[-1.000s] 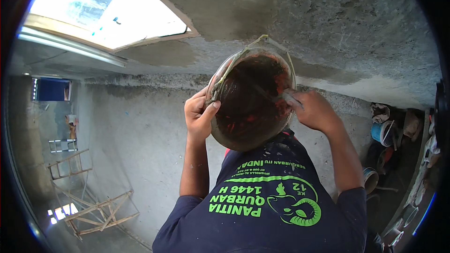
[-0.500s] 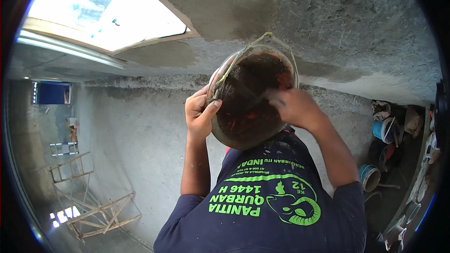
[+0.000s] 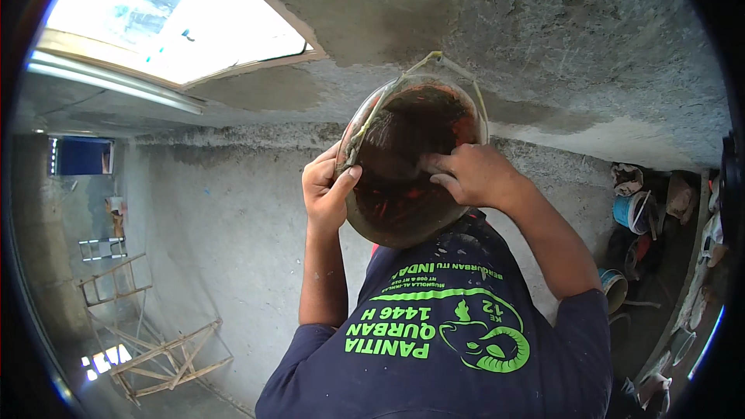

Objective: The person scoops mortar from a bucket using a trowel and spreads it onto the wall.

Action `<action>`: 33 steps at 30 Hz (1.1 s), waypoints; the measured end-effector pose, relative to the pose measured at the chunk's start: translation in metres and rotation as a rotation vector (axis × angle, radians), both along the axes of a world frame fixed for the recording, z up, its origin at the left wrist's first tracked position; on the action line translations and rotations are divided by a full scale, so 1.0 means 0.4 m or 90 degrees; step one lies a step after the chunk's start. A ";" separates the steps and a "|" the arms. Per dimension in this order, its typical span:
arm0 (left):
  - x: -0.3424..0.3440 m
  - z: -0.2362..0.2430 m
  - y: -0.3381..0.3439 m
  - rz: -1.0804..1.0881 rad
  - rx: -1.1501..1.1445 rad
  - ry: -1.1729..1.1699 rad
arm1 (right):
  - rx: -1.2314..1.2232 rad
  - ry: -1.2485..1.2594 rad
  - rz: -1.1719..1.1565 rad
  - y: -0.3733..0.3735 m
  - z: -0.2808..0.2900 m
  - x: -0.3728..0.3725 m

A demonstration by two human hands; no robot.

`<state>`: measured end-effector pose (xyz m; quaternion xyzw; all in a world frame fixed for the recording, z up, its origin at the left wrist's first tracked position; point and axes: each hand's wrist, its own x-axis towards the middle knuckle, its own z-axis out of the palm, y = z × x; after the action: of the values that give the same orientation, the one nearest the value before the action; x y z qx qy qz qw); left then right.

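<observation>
A round bucket (image 3: 372,221), orange inside and smeared with dark grey residue, is tilted in front of my chest with its mouth toward me. My left hand (image 3: 326,192) is closed on its left rim, thumb over the edge. Inside the mouth, at the right, my right hand (image 3: 483,174) has its fingers drawn together and pointing left. Whatever it may hold is lost in the dark interior. A yellowish bail handle (image 3: 436,55) arches over the bucket's far side.
A rough grey plastered wall (image 3: 543,46) rises close ahead, with a bright window opening (image 3: 178,23) at upper left. Wooden trestle scaffolding (image 3: 167,357) stands at lower left. Blue buckets (image 3: 632,209) and sacks (image 3: 681,198) lie along the right.
My right hand has moved slightly left, deeper across the bucket's mouth. The bucket and my left hand have shifted a little left.
</observation>
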<state>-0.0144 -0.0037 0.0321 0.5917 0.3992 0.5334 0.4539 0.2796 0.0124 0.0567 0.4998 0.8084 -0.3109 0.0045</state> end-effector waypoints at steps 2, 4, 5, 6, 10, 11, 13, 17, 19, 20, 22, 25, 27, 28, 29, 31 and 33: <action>0.003 0.007 0.004 -0.005 0.002 0.003 | -0.012 -0.004 0.098 -0.001 0.003 0.017; 0.004 0.007 0.008 -0.013 0.005 0.005 | -0.035 -0.034 0.114 -0.006 0.017 0.021; 0.005 0.004 -0.003 0.017 0.006 -0.003 | -0.065 -0.064 0.133 -0.016 0.024 0.026; 0.005 0.001 -0.010 0.048 0.007 -0.011 | -0.067 -0.065 0.129 -0.015 0.027 0.039; 0.008 0.021 -0.014 0.034 0.002 0.002 | -0.059 -0.090 0.072 0.041 0.046 0.089; 0.003 0.017 -0.006 0.008 0.006 0.019 | -0.053 -0.106 0.068 0.059 0.049 0.092; 0.007 0.023 -0.003 -0.021 0.012 0.038 | -0.083 -0.133 0.065 0.074 0.063 0.065; 0.042 0.050 0.000 -0.016 0.015 0.030 | -0.171 -0.071 0.138 0.096 0.066 0.046; 0.047 0.059 0.000 -0.037 0.025 0.036 | -0.181 -0.009 0.168 0.102 0.027 0.047; 0.050 0.059 0.003 -0.041 0.025 0.036 | -0.250 -0.022 0.142 0.112 0.019 0.044; 0.052 0.061 0.008 -0.046 0.016 0.030 | -0.320 -0.032 0.113 0.130 -0.020 0.050; 0.044 0.063 0.014 -0.057 -0.001 0.050 | -0.376 0.062 0.133 0.143 -0.113 0.072; 0.048 0.062 0.012 -0.053 0.009 0.040 | -0.465 0.140 0.031 0.131 -0.151 0.071; 0.051 0.063 0.012 -0.047 0.017 0.028 | -0.465 0.145 0.030 0.127 -0.166 0.073; 0.055 0.065 0.010 -0.048 0.017 0.032 | -0.489 0.179 0.003 0.123 -0.176 0.071; 0.061 0.074 0.009 -0.028 0.008 0.039 | -0.514 0.218 -0.023 0.106 -0.188 0.075; 0.051 0.075 0.008 -0.029 0.013 0.049 | -0.683 0.368 -0.134 0.077 -0.178 0.069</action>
<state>0.0059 -0.0006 0.0622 0.6251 0.3976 0.5038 0.4442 0.3074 0.0434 -0.0145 0.4004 0.4547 -0.7955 0.0052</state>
